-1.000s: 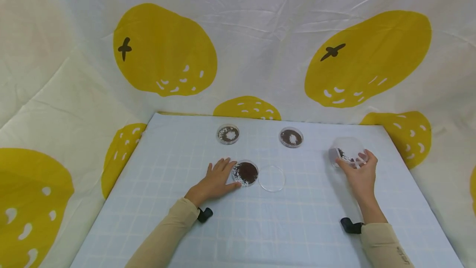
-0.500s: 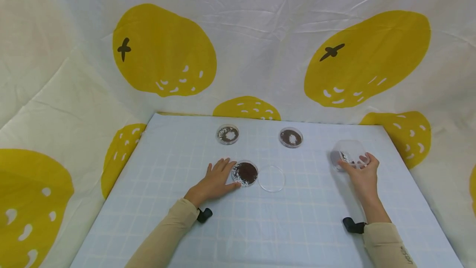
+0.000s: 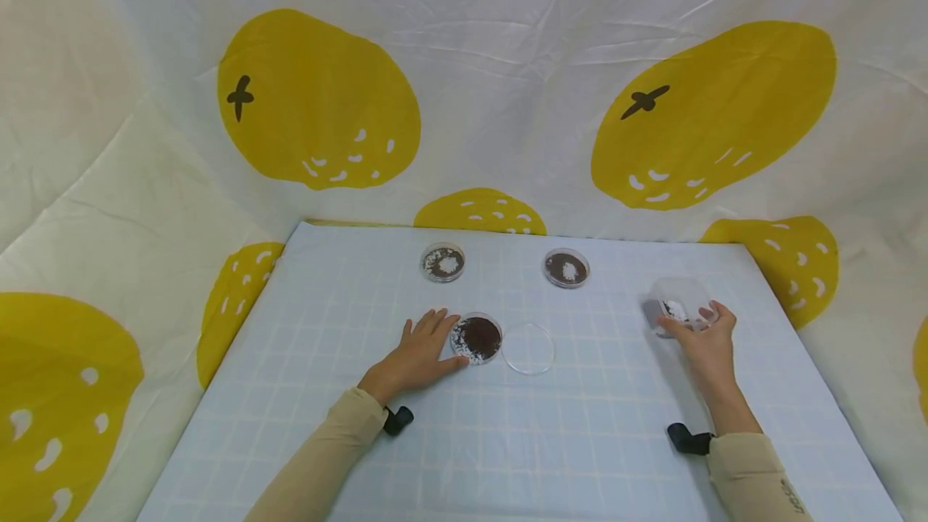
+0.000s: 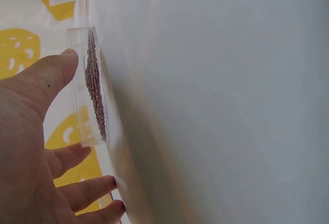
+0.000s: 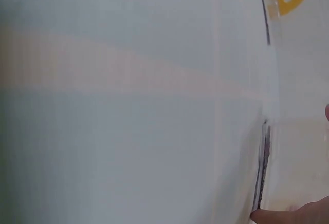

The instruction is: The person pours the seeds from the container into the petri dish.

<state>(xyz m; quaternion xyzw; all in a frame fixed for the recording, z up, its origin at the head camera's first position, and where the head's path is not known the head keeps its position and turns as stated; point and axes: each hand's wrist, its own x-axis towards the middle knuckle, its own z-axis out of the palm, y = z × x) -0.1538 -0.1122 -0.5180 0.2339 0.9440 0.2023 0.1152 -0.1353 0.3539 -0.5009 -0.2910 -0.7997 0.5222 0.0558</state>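
A clear round petri dish (image 3: 482,339) with dark brown grains and white bits lies on the table. My left hand (image 3: 415,354) holds its left side, thumb at the near rim and index finger at the far rim; the other fingers spread beyond it. In the left wrist view, the thumb presses the wall of the petri dish (image 4: 92,88). At the right, my right hand (image 3: 705,345) grips a clear plastic box (image 3: 681,293) between thumb and fingers. White and dark material shows inside the box. In the right wrist view only the right thumb (image 5: 288,217) and a fingertip show.
A clear round lid (image 3: 529,349) lies just right of the dish. Two more petri dishes (image 3: 442,263) (image 3: 567,268) with brown and white contents stand near the back edge. A cloth wall (image 3: 500,103) with yellow fruit prints rises behind the table (image 3: 551,441).
My right hand and the plastic box have shifted slightly toward me, and the box has changed its tilt. The left hand and its dish stay in place.
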